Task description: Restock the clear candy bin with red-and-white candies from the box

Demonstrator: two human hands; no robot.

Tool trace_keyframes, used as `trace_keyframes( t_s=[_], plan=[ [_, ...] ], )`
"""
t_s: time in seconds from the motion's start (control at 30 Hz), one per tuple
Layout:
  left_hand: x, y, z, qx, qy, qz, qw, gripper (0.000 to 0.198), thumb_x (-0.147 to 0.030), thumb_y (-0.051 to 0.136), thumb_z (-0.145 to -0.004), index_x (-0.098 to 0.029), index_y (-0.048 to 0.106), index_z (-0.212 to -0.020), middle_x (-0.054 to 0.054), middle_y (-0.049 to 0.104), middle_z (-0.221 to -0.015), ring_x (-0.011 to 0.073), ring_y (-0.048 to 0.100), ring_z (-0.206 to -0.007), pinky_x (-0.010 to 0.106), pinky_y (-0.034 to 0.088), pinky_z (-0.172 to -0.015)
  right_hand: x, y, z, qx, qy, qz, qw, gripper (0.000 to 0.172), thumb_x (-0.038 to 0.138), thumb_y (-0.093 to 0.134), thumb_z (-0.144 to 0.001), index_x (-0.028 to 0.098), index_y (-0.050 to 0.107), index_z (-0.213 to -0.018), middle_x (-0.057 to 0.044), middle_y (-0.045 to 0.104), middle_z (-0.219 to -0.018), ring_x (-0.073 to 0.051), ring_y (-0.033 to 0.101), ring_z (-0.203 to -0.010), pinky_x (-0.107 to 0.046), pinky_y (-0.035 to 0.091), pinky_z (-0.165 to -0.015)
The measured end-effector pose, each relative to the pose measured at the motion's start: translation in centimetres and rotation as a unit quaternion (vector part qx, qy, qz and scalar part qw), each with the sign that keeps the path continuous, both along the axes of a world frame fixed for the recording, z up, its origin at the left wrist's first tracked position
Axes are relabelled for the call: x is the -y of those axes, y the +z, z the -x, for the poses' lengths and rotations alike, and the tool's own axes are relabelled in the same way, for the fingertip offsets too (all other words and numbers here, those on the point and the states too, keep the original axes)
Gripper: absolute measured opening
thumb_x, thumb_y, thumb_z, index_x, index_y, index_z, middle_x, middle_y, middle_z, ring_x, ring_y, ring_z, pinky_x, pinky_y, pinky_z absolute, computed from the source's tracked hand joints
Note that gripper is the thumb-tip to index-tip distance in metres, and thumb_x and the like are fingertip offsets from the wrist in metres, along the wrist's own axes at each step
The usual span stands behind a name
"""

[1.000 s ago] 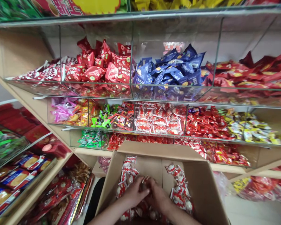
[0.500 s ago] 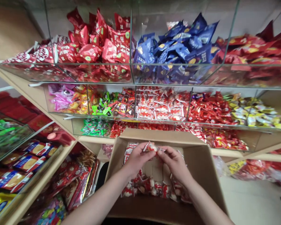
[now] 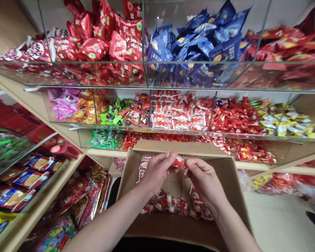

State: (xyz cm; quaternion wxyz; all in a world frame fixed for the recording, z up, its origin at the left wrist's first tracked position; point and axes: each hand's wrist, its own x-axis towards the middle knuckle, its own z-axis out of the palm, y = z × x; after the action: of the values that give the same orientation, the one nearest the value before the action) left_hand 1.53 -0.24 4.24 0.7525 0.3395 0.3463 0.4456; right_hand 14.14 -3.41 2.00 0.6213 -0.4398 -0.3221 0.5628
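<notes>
Between my two hands is a small red-and-white wrapped candy (image 3: 179, 161), held above the open cardboard box (image 3: 236, 192). My left hand (image 3: 160, 171) pinches its left end, and my right hand (image 3: 203, 175) pinches the right end. Inside the box, similar wrapped candies (image 3: 170, 203) lie along the near side. A stack of them (image 3: 144, 166) stands at the box's far left, partly behind my left hand. The bare cardboard bottom shows between my wrists.
Glass-fronted shelves ahead hold red packets (image 3: 94, 49), blue packets (image 3: 196, 49) and a compartment of red-and-white candies (image 3: 178, 113). Small green candies (image 3: 102, 139) sit lower left. To the left, a slanted shelf carries biscuit packs (image 3: 28, 176). Bagged goods (image 3: 283, 183) lie right of the box.
My hands have come slightly nearer with the candy and it has turned, its red side now showing. The view has tipped a little, so the shelves appear higher.
</notes>
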Motion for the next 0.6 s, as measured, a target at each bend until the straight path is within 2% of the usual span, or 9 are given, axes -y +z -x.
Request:
trace_keyframes(
  t_s=[0.13,0.23,0.3,0.37,0.43,0.47,0.53,0.6],
  plan=[
    [0.1,-0.2,-0.6,0.046,0.059,0.014,0.997,0.018,-0.03,0.069,-0.066,-0.015,0.062,-0.073,0.0,0.063,-0.076,0.0104,0.057,-0.071,0.024,0.047,-0.068,0.0,0.3,-0.3,0.057,-0.003,-0.042,0.997,0.023,0.027,0.07,-0.065,0.021,0.062,-0.085,0.001,0.064,-0.077,-0.01,0.054,-0.064,-0.024,0.045,-0.062],
    [0.2,-0.5,-0.1,0.003,0.046,-0.011,0.999,0.02,-0.031,0.069,-0.066,-0.015,0.059,-0.074,0.0,0.063,-0.075,0.0107,0.057,-0.068,0.026,0.047,-0.067,0.1,0.4,-1.1,0.116,0.005,-0.037,0.993,0.016,0.028,0.068,-0.068,0.019,0.062,-0.08,0.001,0.062,-0.067,-0.009,0.052,-0.059,-0.022,0.043,-0.059],
    [0.2,-0.5,0.6,-0.077,0.009,-0.056,0.995,0.021,-0.031,0.067,-0.067,-0.016,0.06,-0.08,0.001,0.064,-0.075,0.0115,0.057,-0.068,0.026,0.045,-0.066,0.1,0.5,-1.9,0.151,0.041,-0.026,0.987,0.017,0.03,0.066,-0.07,0.018,0.063,-0.081,0.001,0.061,-0.065,-0.009,0.05,-0.056,-0.021,0.041,-0.054],
    [0.2,-0.4,1.5,-0.154,-0.061,-0.106,0.98,0.024,-0.032,0.065,-0.069,-0.017,0.062,-0.088,0.003,0.065,-0.08,0.0134,0.057,-0.072,0.026,0.043,-0.067,0.1,0.5,-2.6,0.183,0.096,-0.025,0.978,0.018,0.031,0.064,-0.071,0.017,0.064,-0.083,0.001,0.06,-0.064,-0.009,0.049,-0.054,-0.022,0.04,-0.052],
    [0.2,-0.2,2.0,-0.2,-0.127,-0.144,0.961,0.025,-0.033,0.063,-0.071,-0.018,0.064,-0.091,0.004,0.066,-0.085,0.0155,0.057,-0.078,0.027,0.042,-0.07,0.2,0.4,-2.8,0.208,0.136,-0.036,0.968,0.02,0.032,0.064,-0.071,0.016,0.064,-0.084,0.0,0.058,-0.062,-0.01,0.048,-0.055,-0.022,0.041,-0.051],
    [0.3,-0.1,2.2,-0.213,-0.141,-0.152,0.955,0.025,-0.034,0.061,-0.072,-0.018,0.065,-0.09,0.003,0.066,-0.087,0.0163,0.056,-0.08,0.027,0.041,-0.071,0.2,0.3,-2.8,0.219,0.138,-0.042,0.965,0.02,0.032,0.063,-0.072,0.016,0.064,-0.084,0.0,0.058,-0.061,-0.011,0.049,-0.055,-0.022,0.041,-0.051],
    [0.4,-0.3,2.1,-0.225,-0.118,-0.138,0.957,0.025,-0.037,0.059,-0.073,-0.019,0.067,-0.088,0.003,0.066,-0.086,0.0167,0.055,-0.081,0.027,0.041,-0.072,0.3,0.0,-2.2,0.251,0.086,-0.064,0.962,0.023,0.033,0.061,-0.073,0.017,0.062,-0.089,0.0,0.057,-0.062,-0.011,0.049,-0.054,-0.023,0.042,-0.049],
    [0.4,-0.7,1.9,-0.191,-0.053,-0.079,0.977,0.026,-0.037,0.063,-0.069,-0.019,0.066,-0.087,0.001,0.065,-0.081,0.0158,0.055,-0.077,0.026,0.041,-0.069,0.5,-0.4,-1.3,0.324,0.0,-0.114,0.939,0.027,0.032,0.059,-0.075,0.019,0.057,-0.099,-0.003,0.058,-0.071,-0.012,0.051,-0.056,-0.024,0.045,-0.05]
  ],
)
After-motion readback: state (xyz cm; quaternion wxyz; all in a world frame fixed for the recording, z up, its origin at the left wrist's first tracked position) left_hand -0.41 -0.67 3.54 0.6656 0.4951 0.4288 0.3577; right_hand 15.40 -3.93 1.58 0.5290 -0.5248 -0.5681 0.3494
